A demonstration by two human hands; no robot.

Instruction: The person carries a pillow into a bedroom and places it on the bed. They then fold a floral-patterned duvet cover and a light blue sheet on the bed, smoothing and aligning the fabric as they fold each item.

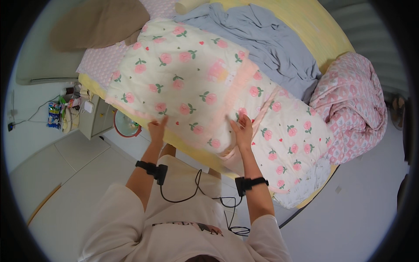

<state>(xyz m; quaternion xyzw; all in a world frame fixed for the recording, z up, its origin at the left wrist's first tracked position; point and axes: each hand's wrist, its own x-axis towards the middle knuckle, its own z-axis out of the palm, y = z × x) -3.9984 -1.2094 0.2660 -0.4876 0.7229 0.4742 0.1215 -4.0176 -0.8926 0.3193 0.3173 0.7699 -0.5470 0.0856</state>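
Note:
A white quilt [183, 82] with pink roses, green leaves and small red hearts lies spread over a bed. Part of it is folded over, with a pale pink border [234, 90] running across its middle. My left hand [157, 130] is at the quilt's near edge, index finger extended; whether it grips the cloth cannot be made out. My right hand [244, 132] is over the quilt just right of the border, fingers apart and holding nothing visible. Below it, the quilt's edge [230, 155] is bunched.
A crumpled grey-blue sheet [262, 42] lies behind the quilt. At right is a bundled pink checked quilt [353, 104]; at upper left, a brown cushion [101, 24]. A bedside cabinet [100, 114] and a red-rimmed bin [127, 124] stand left. Black cables [229, 203] hang from my armbands.

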